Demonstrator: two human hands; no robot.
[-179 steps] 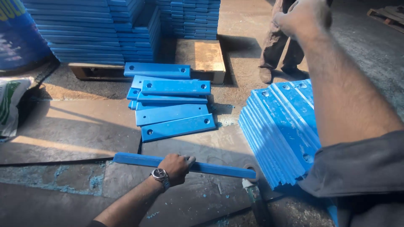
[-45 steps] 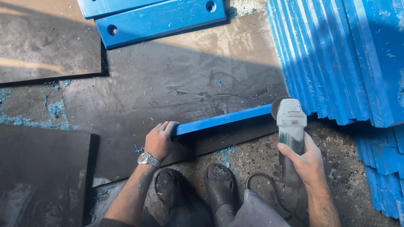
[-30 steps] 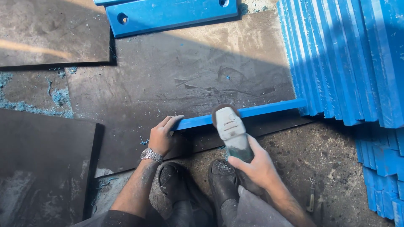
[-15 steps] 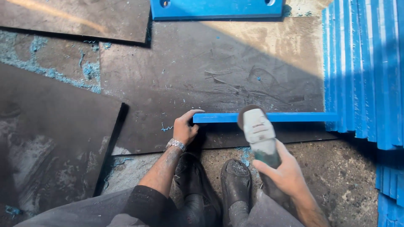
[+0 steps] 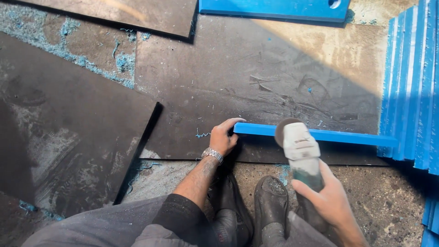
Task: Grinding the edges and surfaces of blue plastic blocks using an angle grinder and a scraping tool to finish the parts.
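A long blue plastic bar point(image 5: 347, 136) stands on edge on a dark floor sheet point(image 5: 256, 87). My left hand point(image 5: 223, 136), with a wristwatch, grips the bar's left end. My right hand point(image 5: 325, 197) holds an angle grinder point(image 5: 299, 151) by its body. The grinder's disc point(image 5: 281, 130) rests against the top edge of the bar, a little right of my left hand. My two dark shoes point(image 5: 270, 201) are planted just below the bar.
A row of blue plates point(image 5: 411, 87) stands on edge at the right, touching the bar's far end. Another blue plate with a hole point(image 5: 274, 8) lies at the top. Overlapping dark sheets point(image 5: 68, 132) and blue shavings point(image 5: 123, 61) cover the floor on the left.
The grinder came from the bar's right end to a spot near my left hand. The view shifted right and the bar now lies level.
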